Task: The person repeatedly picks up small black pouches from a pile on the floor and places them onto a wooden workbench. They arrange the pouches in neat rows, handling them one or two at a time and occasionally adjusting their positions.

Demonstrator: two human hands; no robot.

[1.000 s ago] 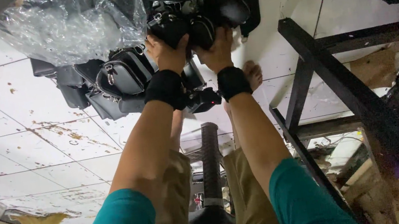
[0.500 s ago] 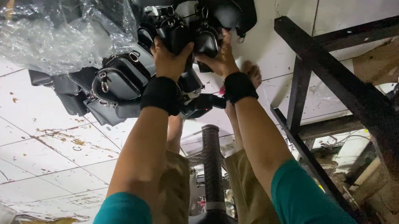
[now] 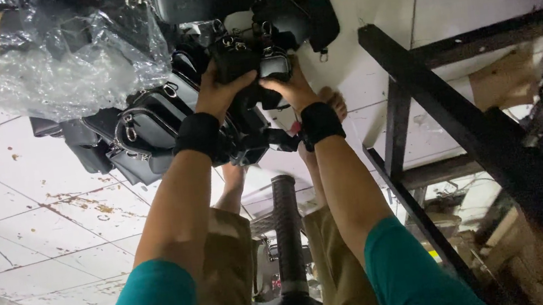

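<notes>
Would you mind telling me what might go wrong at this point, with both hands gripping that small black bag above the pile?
1. The left hand and right hand lift the small black bag close over the pile of black bags; its metal rings could snag another bag.
2. The clear plastic wrap lies loose beside the pile and might get dragged along.

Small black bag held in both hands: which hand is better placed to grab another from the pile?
Probably left. The left hand grips the small black bag right beside the pile of black bags; the right hand is farther.
</notes>
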